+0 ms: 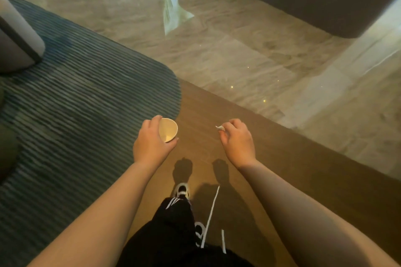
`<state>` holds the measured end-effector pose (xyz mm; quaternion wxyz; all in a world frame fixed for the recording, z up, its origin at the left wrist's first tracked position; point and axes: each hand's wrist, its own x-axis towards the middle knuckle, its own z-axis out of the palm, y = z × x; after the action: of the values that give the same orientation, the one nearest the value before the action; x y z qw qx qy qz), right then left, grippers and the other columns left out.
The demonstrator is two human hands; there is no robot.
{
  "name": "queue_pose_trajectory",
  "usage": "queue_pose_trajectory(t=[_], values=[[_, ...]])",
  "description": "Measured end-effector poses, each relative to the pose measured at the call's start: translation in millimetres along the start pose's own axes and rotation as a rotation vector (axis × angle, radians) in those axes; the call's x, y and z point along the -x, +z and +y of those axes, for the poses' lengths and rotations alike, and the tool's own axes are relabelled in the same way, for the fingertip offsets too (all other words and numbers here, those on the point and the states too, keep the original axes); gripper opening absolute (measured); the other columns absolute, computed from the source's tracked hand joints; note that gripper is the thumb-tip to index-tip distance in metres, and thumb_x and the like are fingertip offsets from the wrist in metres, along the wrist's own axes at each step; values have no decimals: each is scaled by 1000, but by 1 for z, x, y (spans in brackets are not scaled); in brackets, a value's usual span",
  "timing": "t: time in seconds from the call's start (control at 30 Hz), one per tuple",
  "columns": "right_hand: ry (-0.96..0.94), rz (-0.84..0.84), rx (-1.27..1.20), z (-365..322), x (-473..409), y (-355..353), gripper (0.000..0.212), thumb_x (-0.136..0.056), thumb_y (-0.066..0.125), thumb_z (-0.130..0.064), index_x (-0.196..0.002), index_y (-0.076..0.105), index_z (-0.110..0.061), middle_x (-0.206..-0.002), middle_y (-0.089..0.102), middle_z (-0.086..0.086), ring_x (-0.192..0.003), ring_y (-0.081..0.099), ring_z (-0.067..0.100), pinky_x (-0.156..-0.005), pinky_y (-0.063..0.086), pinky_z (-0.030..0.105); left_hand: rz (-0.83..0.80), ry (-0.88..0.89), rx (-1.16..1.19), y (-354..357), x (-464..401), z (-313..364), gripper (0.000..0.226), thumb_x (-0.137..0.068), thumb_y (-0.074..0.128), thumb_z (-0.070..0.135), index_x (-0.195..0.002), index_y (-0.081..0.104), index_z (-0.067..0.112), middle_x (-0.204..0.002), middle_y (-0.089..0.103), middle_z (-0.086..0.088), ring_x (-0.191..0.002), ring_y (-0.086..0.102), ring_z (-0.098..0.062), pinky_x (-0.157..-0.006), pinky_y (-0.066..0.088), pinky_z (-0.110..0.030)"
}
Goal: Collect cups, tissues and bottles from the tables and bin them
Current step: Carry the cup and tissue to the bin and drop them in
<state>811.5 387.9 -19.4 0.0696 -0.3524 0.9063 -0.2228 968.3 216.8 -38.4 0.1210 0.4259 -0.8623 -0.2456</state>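
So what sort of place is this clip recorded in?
Probably a hotel lobby or lounge, though that is a guess: polished marble-look floor, a large ribbed dark rug and an upholstered seat at the left edge.

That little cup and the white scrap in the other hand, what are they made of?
The cup in the left hand looks like thin matte paper, cream and unglossy. The scrap pinched by the right hand seems soft crumpled tissue, though too small to be sure.
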Motion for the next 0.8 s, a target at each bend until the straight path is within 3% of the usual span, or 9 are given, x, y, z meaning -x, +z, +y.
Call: queue_pose_trajectory(t=[0.33, 0.6, 0.8], values=[[-27, -79, -17, 27, -253, 22, 22, -92, 54, -23, -100, 67, -7, -104, 59, 9, -99, 54, 29, -84, 45, 43, 66, -76, 75, 55, -228, 44, 73, -72, 76, 46, -132, 41, 24, -122, 47, -2, -106, 51, -25, -73, 46, -38], [-59, -143, -22, 16, -445, 12, 26, -97, 47, -30, -105, 64, -13, -113, 58, 6, -96, 57, 28, -83, 48, 41, 65, -114, 86, 54, -401, 80, 71, -72, 75, 46, -130, 42, 22, -121, 46, -3, -108, 50, -26, -80, 46, -40], [-109, -156, -53, 9, -558, 16, 25, -96, 48, -30, -104, 65, -12, -113, 58, 6, -94, 58, 28, -81, 49, 41, 92, -182, 60, 60, -500, 93, 72, -70, 76, 45, -129, 42, 23, -120, 46, -3, -106, 50, -27, -78, 47, -41]])
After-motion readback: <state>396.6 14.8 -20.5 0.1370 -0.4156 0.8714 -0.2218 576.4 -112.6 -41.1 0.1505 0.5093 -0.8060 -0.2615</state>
